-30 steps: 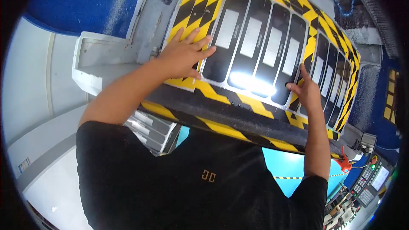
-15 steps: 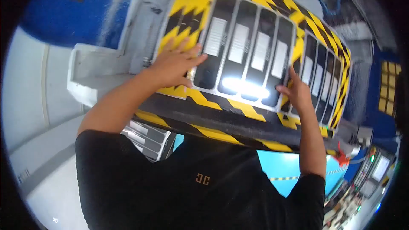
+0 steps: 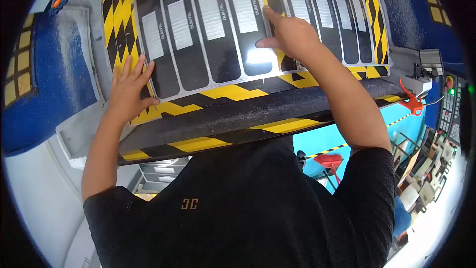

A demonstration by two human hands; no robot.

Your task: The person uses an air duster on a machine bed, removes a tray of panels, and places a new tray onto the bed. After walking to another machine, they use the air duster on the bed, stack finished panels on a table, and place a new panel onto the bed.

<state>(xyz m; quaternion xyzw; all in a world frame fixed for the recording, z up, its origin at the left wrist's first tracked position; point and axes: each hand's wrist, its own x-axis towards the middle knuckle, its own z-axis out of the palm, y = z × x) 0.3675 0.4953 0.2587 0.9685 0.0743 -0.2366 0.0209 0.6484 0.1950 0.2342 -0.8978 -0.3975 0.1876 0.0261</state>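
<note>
Since the earlier frame the whole view has swung round: the yellow-and-black striped flat bed [image 3: 121, 20] tilts the other way, and both hands have shifted within the view while keeping to the same two sides of the four long, black, round-cornered panels with pale rims [image 3: 220, 57], lying between 11 and 12 o'clock. From where I stand, the left hand [image 3: 128, 89], toward 10 o'clock, lies flat with fingers splayed, tips touching the leftmost panel's edge; its grip is closed on nothing. The right hand [image 3: 297, 37], at 1 o'clock, has thumb and forefinger parted by the opposite edge, its grip empty too; I can't tell how firmly it presses. A matching black set [image 3: 325, 44] lies beyond it.

I'd worry about uneven pressure: one palm pushing harder could skew the row. The right thumb might smudge a panel's face, and white glare [image 3: 260, 56] there could hide a lifted edge.
</note>
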